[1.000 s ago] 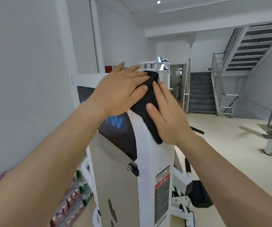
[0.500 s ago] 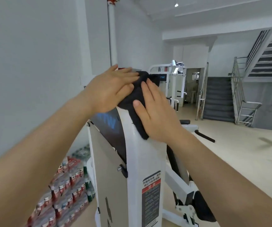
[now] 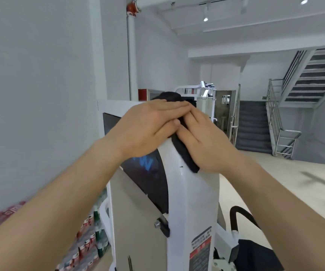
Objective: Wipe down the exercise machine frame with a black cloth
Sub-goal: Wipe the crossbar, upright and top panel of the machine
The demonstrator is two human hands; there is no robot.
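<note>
A tall white exercise machine frame (image 3: 193,202) stands in front of me, with a dark panel on its left side. A black cloth (image 3: 185,153) is draped over the top of the frame and hangs down its front edge. My left hand (image 3: 149,126) lies flat on the cloth at the top, fingers straight and pointing right. My right hand (image 3: 206,141) presses flat on the cloth on the frame's right side, its fingertips tucked under the left hand's fingers. Most of the cloth is hidden under both hands.
A white wall (image 3: 40,94) runs close on the left, with stacked packs of bottles (image 3: 87,243) on the floor beside the machine. Another white machine (image 3: 204,94) stands behind. A staircase with metal railing (image 3: 279,122) is at the right; black padded parts (image 3: 255,255) sit at the lower right.
Both hands have slid up toward the frame's top with the cloth and now overlap, left fingers over right fingertips. My head view has shifted left and back.
</note>
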